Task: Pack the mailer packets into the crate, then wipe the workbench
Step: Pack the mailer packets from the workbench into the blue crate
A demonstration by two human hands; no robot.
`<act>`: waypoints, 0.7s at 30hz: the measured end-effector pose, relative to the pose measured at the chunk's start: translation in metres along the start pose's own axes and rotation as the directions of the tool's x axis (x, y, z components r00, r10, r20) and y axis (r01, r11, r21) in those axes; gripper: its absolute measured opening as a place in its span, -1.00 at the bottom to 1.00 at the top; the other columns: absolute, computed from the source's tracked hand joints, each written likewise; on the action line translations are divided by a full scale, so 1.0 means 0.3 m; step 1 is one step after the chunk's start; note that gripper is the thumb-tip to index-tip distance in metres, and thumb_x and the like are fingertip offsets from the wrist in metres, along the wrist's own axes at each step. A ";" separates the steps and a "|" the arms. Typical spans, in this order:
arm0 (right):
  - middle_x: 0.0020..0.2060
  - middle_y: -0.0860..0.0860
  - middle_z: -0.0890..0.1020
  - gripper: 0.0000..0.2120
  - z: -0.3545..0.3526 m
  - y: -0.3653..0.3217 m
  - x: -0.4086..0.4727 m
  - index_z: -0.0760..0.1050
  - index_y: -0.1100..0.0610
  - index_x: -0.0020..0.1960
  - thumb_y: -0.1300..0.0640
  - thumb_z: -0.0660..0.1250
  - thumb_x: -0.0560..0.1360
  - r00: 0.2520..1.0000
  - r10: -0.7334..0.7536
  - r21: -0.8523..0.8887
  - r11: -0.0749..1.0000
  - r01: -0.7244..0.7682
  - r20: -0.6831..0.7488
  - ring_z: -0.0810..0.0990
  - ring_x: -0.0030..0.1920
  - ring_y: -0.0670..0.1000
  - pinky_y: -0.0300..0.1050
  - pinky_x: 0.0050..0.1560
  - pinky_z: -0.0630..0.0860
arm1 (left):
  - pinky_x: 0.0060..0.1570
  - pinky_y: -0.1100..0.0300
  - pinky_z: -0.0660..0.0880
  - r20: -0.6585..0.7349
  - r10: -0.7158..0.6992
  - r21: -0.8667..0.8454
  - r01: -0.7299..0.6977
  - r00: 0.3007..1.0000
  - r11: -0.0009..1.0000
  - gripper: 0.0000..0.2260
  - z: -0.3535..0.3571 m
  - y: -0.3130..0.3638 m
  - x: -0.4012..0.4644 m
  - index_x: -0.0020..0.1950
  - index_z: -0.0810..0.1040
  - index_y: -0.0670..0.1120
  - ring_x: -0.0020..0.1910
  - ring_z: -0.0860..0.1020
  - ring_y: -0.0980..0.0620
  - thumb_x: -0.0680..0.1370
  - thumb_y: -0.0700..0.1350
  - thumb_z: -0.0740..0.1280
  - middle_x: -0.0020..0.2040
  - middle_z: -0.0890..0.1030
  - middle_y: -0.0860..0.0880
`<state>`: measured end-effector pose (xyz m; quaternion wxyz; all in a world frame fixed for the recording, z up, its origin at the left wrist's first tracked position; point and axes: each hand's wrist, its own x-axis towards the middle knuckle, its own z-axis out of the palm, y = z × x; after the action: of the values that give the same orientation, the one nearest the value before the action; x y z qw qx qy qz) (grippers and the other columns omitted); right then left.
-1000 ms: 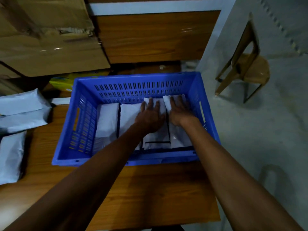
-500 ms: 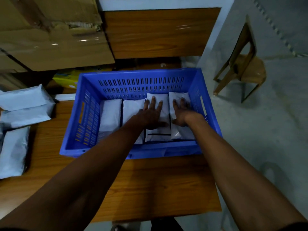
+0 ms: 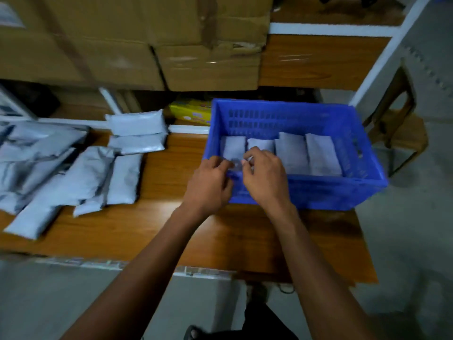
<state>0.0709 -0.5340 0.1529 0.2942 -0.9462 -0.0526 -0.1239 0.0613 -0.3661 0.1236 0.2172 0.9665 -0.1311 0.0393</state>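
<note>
A blue slatted crate (image 3: 318, 192) stands on the right end of the wooden workbench (image 3: 171, 229). Several white mailer packets (image 3: 291, 153) lie side by side on its floor. More mailer packets (image 3: 122, 177) lie heaped on the bench to the left, the farthest ones blurred. My left hand (image 3: 208, 182) and my right hand (image 3: 264, 177) hover close together over the crate's near left corner. Their fingers are loosely curled and I see nothing held in them.
Large cardboard boxes (image 3: 171, 45) sit on the shelf behind the bench. A yellow package (image 3: 191, 111) lies behind the crate's left corner. A wooden chair (image 3: 397, 128) stands on the grey floor to the right, beyond the bench's end.
Both hands have lifted off the packets in the crate and drawn back to its near left corner, fingers now curled. The view has swung left, showing the packet heap.
</note>
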 end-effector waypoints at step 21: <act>0.61 0.12 0.22 -0.38 0.998 -0.724 0.073 0.23 0.01 0.63 -0.07 0.32 0.64 0.787 -0.214 -0.036 0.957 0.287 0.579 0.34 0.51 0.26 0.21 0.46 0.42 | 0.43 -0.32 0.33 -0.090 -0.621 0.221 0.624 0.778 0.750 -0.40 -0.230 -1.078 -0.309 0.67 0.24 0.00 0.61 0.21 -0.31 0.65 0.09 0.27 0.68 0.21 -0.20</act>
<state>0.1156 -0.1843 0.0386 0.1875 -0.9404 -0.2555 0.1230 0.0583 -0.0327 0.0410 0.1008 0.9734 0.2050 -0.0145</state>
